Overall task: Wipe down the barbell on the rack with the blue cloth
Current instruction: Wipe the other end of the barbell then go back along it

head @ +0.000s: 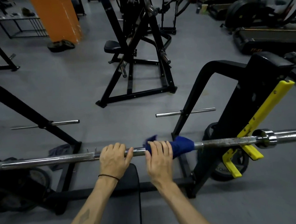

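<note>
A steel barbell [47,160] runs across the lower view, resting on the rack's yellow hook [248,131] at the right. My left hand [113,159] grips the bar near its middle, fingers curled over the top. Just to its right, my right hand [160,157] holds the blue cloth [182,145] wrapped around the bar. The cloth sticks out past my fingers to the right and bunches up above them. The bar's rusty-looking stretch [228,141] lies between the cloth and the hook.
A black bench pad [126,192] sits below my arms. The black rack uprights [247,94] stand left and right, with plate pegs [185,112]. Weight plates [231,169] lean near the right upright. A black machine [140,60] stands beyond on the grey floor.
</note>
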Motion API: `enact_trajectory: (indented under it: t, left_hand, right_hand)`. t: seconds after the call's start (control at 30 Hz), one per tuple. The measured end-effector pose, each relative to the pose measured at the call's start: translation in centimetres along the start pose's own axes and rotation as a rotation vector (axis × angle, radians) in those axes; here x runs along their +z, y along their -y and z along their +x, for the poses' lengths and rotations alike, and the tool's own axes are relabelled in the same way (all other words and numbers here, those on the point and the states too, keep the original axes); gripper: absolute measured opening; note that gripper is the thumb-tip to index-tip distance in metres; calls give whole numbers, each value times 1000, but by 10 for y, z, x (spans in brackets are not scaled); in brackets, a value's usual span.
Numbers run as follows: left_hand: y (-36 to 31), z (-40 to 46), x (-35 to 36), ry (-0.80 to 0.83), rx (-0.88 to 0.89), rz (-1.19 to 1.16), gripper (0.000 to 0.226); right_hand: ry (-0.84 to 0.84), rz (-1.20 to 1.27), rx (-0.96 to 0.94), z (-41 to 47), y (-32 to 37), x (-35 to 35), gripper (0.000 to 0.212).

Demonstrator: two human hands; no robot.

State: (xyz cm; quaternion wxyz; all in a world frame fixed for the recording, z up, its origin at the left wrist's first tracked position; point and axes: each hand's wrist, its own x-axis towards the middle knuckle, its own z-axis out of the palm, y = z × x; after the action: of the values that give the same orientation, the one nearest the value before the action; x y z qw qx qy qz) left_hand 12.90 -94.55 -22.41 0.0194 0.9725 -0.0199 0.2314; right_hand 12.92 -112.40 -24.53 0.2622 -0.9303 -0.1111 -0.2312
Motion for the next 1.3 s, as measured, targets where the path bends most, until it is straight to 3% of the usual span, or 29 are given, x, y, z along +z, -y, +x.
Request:
enact_trajectory:
  t: [0.1, 0.23, 0.33, 0.43, 0.5, 0.57, 0.7, 0.8, 0.9, 0.93, 1.0, 1.1, 1.2, 1.3]
  left_hand:
    - [10, 1, 1, 36, 57, 37, 51]
    - [8, 19, -3, 255, 17, 25, 64]
    - [5, 44, -19, 483, 28, 92, 46]
    - [6, 60, -21, 721, -68, 34, 36]
    - [7, 54, -23, 651, -59, 64, 43]
    - [17, 37, -21, 463, -76, 45, 58]
    - [54, -1, -16, 142, 8, -79, 70]
    - [55, -12, -5, 104, 37, -26, 55]
    - [46, -14, -2, 84, -24, -61, 60]
    - [47, -17, -2, 76, -21, -70, 61]
    - [55, -26, -3, 46, -6, -42, 62]
    - [61, -41, -3, 36, 49, 22, 64]
    - [56, -38, 0, 40, 14, 30, 67]
    - [56, -39, 1, 48, 24, 12, 66]
  right_hand:
    - [67, -89, -210, 8, -45, -27, 35]
    - [-71, -180, 70, 16, -103, -68, 33]
    - [-192, -104, 301, 18, -49, -30, 24]
    - [-68, 59, 120, 0, 36, 11, 32]
    - [79, -6, -94, -8, 31, 10, 45]
    - [120, -73, -187, -2, -16, -8, 47]
    - [-63, -159, 81, 6, -74, -45, 43]
    - [-132, -65, 293, 3, -13, -13, 38]
    - [66, 38, -53, -13, 33, 6, 50]
    - [142, 3, -196, -12, 23, 0, 54]
    - [179, -72, -298, -2, -19, -18, 55]
    - [56, -145, -87, 5, -65, -44, 55]
    - [-39, -78, 210, -1, -16, -14, 59]
    - [55, 57, 41, -15, 64, 24, 69]
